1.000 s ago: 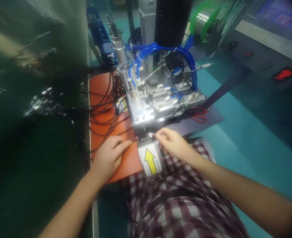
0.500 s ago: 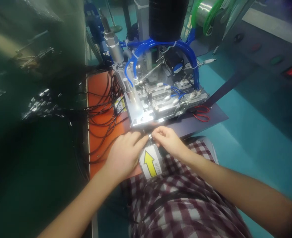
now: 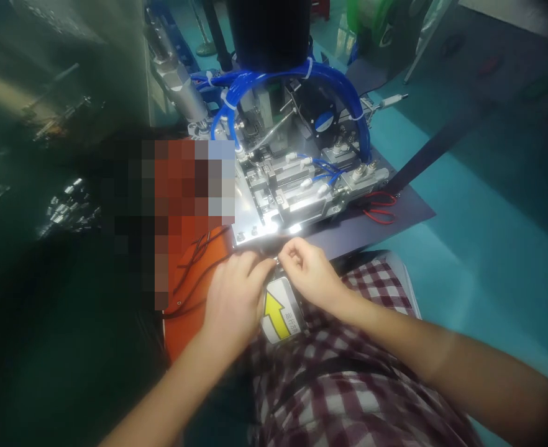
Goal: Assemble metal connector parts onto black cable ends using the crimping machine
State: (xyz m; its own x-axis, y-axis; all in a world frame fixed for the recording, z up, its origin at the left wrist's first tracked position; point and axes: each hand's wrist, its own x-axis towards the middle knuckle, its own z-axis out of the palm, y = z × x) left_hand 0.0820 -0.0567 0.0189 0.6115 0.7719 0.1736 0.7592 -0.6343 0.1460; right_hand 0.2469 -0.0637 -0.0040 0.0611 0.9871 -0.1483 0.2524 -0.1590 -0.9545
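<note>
My left hand (image 3: 234, 292) rests palm down over the near edge of the orange mat, its thumb and fingers drawn together toward a small shiny piece (image 3: 276, 261). Facing it, my right hand (image 3: 310, 273) is closed in a pinch at that same piece. The fingertips of both hands nearly meet there, and they hide most of what they hold. Just below lies a white plate with a yellow arrow (image 3: 278, 316). Black cables (image 3: 204, 248) run across the orange mat (image 3: 187, 332) toward my left hand.
Directly beyond my hands stands a metal machine fixture (image 3: 297, 211) with blue air hoses (image 3: 365, 112). Red wire (image 3: 380, 214) loops at its right. Small shiny parts (image 3: 71, 208) lie on the dark green surface at left. A pixelated patch covers part of the mat.
The view has shifted slightly, with the machine now further left. Both hands stay together at the small piece, with the right fingertips a little closer to the left thumb.
</note>
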